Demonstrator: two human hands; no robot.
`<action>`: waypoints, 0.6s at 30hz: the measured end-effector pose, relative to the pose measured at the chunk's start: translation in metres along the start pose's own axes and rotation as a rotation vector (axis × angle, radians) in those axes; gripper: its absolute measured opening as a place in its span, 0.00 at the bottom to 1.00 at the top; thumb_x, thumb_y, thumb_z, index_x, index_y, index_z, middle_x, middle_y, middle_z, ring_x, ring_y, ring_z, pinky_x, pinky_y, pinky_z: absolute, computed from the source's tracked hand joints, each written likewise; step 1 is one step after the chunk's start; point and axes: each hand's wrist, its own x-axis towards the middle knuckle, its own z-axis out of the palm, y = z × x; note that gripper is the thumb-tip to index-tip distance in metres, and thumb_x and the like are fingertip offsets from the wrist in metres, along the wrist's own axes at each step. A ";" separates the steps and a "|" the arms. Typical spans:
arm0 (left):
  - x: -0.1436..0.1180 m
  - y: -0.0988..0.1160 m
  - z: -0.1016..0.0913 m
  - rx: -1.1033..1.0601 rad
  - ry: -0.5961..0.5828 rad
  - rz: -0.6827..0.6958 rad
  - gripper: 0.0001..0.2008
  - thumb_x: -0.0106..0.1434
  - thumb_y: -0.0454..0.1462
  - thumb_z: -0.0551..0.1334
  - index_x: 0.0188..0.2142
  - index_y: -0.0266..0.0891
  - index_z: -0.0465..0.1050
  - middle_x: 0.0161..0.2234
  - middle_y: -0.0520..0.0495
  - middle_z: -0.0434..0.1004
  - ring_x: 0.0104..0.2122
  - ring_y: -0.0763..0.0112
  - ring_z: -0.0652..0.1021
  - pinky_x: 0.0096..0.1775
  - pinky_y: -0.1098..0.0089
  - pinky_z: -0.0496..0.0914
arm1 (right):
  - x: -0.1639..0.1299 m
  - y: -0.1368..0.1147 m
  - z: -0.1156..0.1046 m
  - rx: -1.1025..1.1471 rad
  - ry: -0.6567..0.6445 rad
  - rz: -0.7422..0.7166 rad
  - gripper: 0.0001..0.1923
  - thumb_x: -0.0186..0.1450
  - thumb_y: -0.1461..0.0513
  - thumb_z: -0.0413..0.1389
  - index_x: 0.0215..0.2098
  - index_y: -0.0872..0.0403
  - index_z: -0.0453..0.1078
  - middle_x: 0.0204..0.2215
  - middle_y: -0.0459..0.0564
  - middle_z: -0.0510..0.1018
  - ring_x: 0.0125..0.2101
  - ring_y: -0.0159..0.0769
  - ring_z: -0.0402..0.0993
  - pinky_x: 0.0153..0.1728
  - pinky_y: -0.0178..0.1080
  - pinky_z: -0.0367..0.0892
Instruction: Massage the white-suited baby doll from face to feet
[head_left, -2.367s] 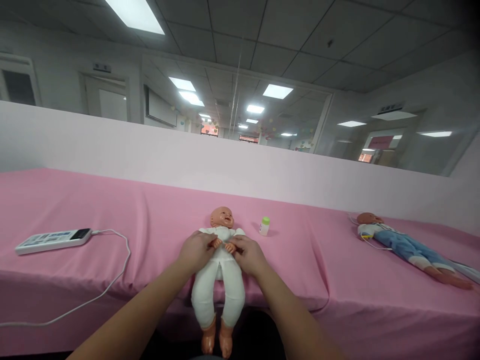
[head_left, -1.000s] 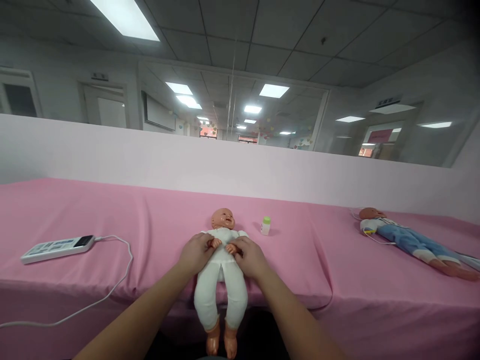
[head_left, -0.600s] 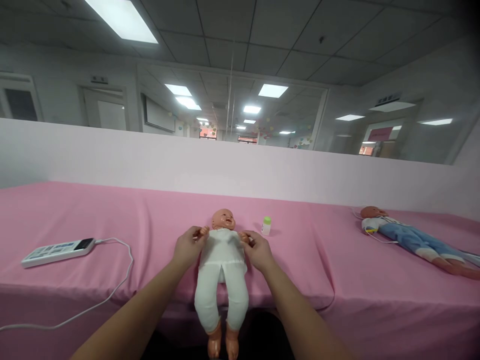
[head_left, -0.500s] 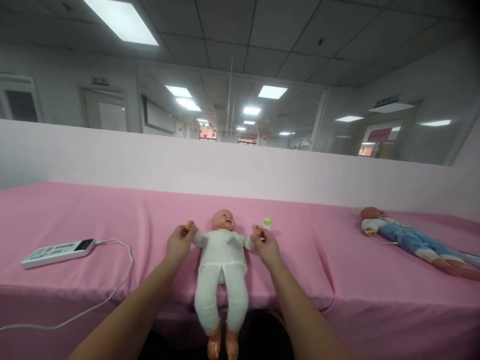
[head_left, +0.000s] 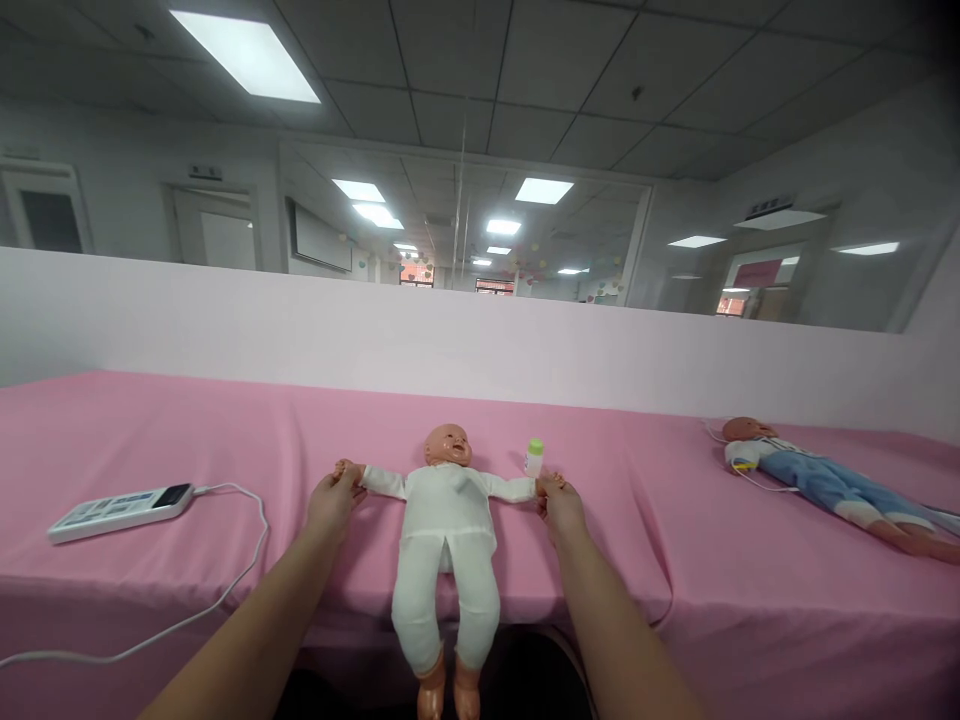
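Observation:
A baby doll (head_left: 448, 520) in white clothes lies face up on the pink-covered table (head_left: 187, 440), its legs hanging over the near edge. Both of its arms are stretched straight out to the sides. My left hand (head_left: 331, 498) grips the doll's hand on the left side. My right hand (head_left: 559, 503) grips the doll's hand on the right side. A small bottle (head_left: 534, 458) with a green cap stands just beyond my right hand.
A white device (head_left: 120, 508) with a dark screen lies at the left, its white cable (head_left: 225, 590) trailing over the table edge. A second doll (head_left: 817, 482) in blue clothes lies at the right. A low pale wall (head_left: 480, 340) runs behind the table.
My hands held the doll's hands together over its chest, then drew them apart sideways. Now both doll arms are fully spread.

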 end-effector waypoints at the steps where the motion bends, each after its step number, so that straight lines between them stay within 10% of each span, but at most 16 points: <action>1: -0.002 0.001 0.001 0.046 0.003 0.025 0.15 0.60 0.45 0.71 0.40 0.38 0.75 0.40 0.42 0.82 0.38 0.61 0.84 0.44 0.62 0.79 | -0.001 -0.002 0.002 0.018 0.005 0.028 0.19 0.52 0.52 0.68 0.35 0.51 0.69 0.20 0.39 0.70 0.19 0.31 0.65 0.21 0.35 0.68; 9: -0.046 0.016 0.042 0.504 -0.081 0.286 0.19 0.60 0.52 0.69 0.42 0.43 0.77 0.38 0.46 0.84 0.39 0.56 0.82 0.43 0.61 0.74 | -0.024 -0.022 0.041 -0.164 -0.081 -0.207 0.28 0.54 0.53 0.67 0.51 0.51 0.75 0.39 0.48 0.82 0.30 0.36 0.74 0.30 0.38 0.72; 18: -0.069 0.007 0.060 1.078 -0.491 0.687 0.16 0.67 0.44 0.63 0.51 0.45 0.81 0.49 0.41 0.80 0.50 0.51 0.76 0.53 0.56 0.68 | -0.084 -0.039 0.071 -0.863 -0.664 -0.711 0.22 0.61 0.68 0.57 0.49 0.42 0.82 0.46 0.48 0.83 0.46 0.41 0.78 0.51 0.41 0.70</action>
